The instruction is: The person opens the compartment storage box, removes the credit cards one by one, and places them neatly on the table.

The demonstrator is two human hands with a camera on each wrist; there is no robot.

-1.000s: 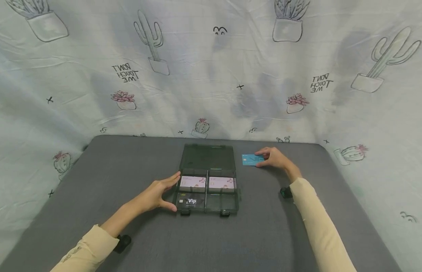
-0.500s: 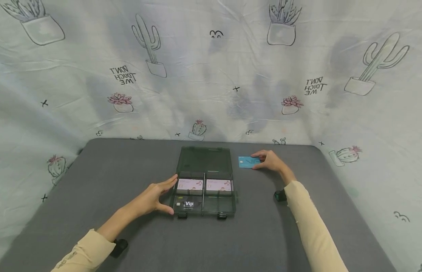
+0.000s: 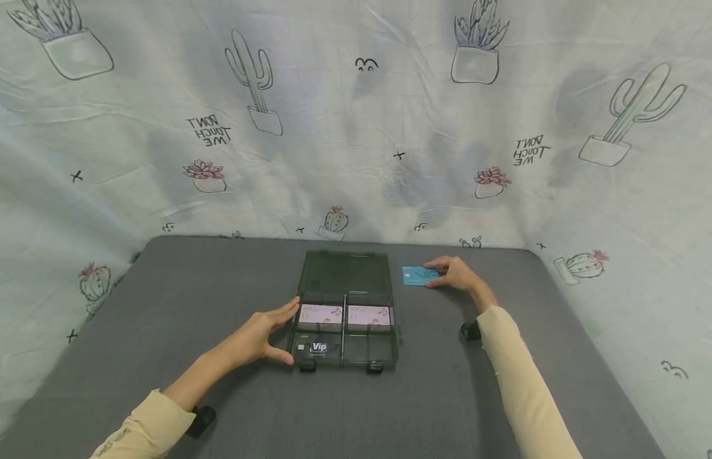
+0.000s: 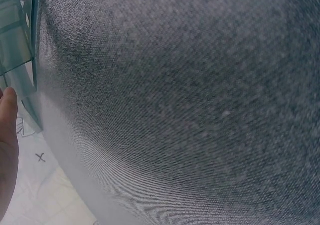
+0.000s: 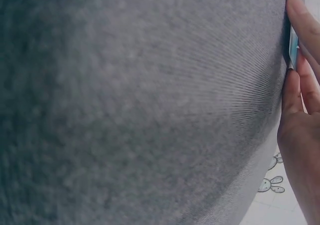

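A dark green see-through plastic case (image 3: 368, 350) lies on the table with its lid (image 3: 345, 271) folded back. Pink cards (image 3: 321, 313) (image 3: 369, 315) fill the two rear compartments. The front left compartment holds a black card (image 3: 318, 347) printed "Vip"; no card shows in the front right one. Against the case's left side rests my left hand (image 3: 257, 333), thumb and fingers spread and fairly straight. My right hand (image 3: 460, 274) pinches a blue card (image 3: 415, 275) with VIP lettering by its long edges, right of the lid. In the right wrist view this card (image 5: 294, 47) shows edge-on.
The table (image 3: 344, 414) has a grey cloth surface. Behind it and at both sides hangs a white curtain (image 3: 310, 159) with cactus drawings. Dark devices sit at the left wrist (image 3: 202, 421) and the right wrist (image 3: 470, 330).
The head view has shifted slightly. Both hands, the case and the blue card keep nearly the same places relative to one another.
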